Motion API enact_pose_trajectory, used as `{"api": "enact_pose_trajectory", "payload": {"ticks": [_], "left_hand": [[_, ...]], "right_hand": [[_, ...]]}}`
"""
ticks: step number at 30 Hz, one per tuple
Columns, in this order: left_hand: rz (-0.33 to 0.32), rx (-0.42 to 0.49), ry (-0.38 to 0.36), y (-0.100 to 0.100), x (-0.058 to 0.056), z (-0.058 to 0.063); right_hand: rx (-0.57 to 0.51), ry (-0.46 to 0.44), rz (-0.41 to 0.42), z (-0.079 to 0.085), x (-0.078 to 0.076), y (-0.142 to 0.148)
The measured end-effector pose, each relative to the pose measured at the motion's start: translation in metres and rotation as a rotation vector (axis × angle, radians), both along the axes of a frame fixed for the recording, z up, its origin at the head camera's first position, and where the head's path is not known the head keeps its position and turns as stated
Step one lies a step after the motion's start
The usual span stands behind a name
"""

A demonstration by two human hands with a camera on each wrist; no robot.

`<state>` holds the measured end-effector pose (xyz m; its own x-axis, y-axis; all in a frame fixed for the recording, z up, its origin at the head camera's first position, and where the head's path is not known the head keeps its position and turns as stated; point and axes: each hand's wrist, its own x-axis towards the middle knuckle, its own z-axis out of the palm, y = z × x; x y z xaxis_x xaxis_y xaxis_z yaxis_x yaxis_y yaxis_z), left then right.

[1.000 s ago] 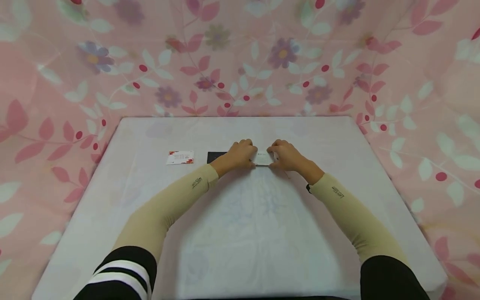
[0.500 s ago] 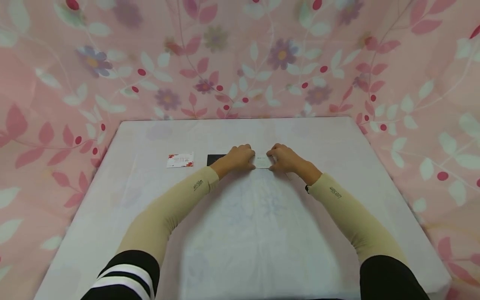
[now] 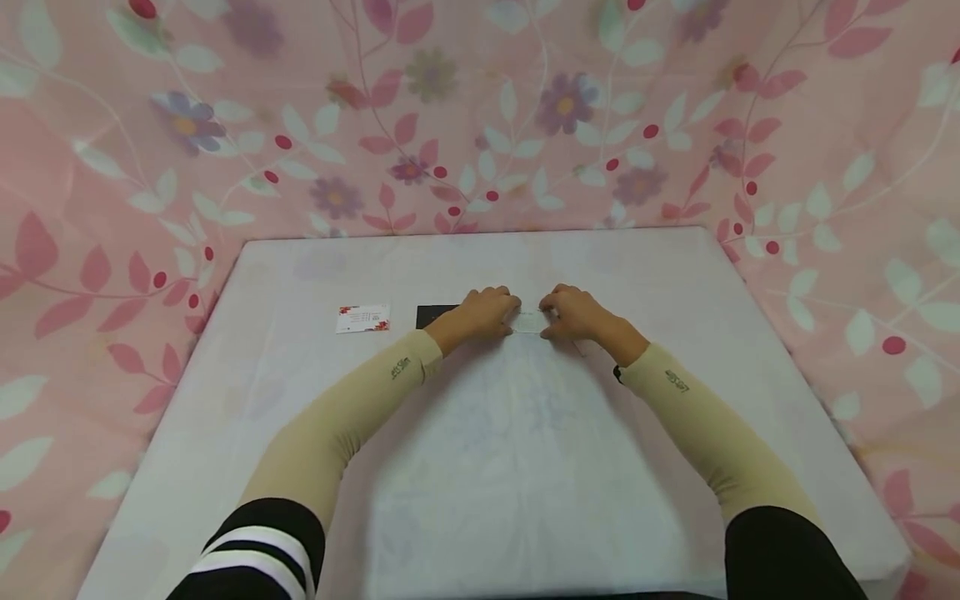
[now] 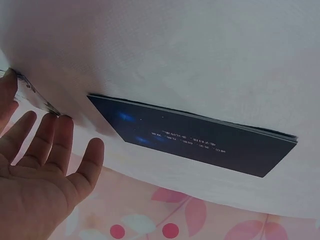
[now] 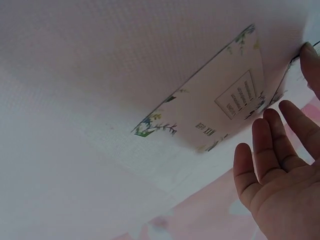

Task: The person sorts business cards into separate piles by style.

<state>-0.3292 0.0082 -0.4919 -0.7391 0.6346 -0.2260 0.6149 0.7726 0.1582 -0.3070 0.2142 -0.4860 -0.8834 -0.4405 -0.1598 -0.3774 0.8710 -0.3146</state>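
Note:
A pale business card point(image 3: 530, 322) lies between my hands near the middle of the table. My left hand point(image 3: 483, 312) holds its left end, thumb at the near edge and fingertips at the far edge. The right hand point(image 3: 576, 312) grips the opposite end the same way. Only a thin slanted side of the held card point(image 4: 39, 95) shows in the left wrist view. Beside the left hand lies a stack of black cards point(image 4: 195, 137) with blue glints. A white card with leaf print point(image 5: 200, 100) lies by the right hand, mostly hidden in the head view.
Farther left on the white table cover point(image 3: 480, 467) lies a white card with red flowers point(image 3: 363, 318). Pink floral cloth point(image 3: 480, 117) hangs behind the table and around its sides.
One second ago the held card showed a dark near edge; now it looks flatter and that edge is not visible. Both hands stay at its ends, and the view has shifted slightly.

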Motion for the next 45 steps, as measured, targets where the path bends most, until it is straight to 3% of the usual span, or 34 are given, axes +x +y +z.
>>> {"api": "enact_pose_trajectory", "payload": {"ticks": [7, 15, 32, 45], "left_hand": [[0.026, 0.002, -0.008, -0.0008, -0.0012, 0.0009], [0.046, 0.017, -0.025, -0.0038, -0.0038, 0.0006], [0.048, 0.006, -0.039, -0.0055, -0.0026, 0.0003], [0.006, 0.002, -0.016, -0.0046, -0.0035, -0.0022]], "right_hand": [[-0.045, -0.023, 0.0, -0.0008, -0.0022, -0.0031], [0.001, -0.001, -0.035, -0.0015, -0.0003, -0.0061], [-0.024, -0.008, -0.037, -0.0048, 0.0002, -0.0065], [-0.033, -0.043, -0.049, -0.0051, 0.0001, -0.0031]]}}
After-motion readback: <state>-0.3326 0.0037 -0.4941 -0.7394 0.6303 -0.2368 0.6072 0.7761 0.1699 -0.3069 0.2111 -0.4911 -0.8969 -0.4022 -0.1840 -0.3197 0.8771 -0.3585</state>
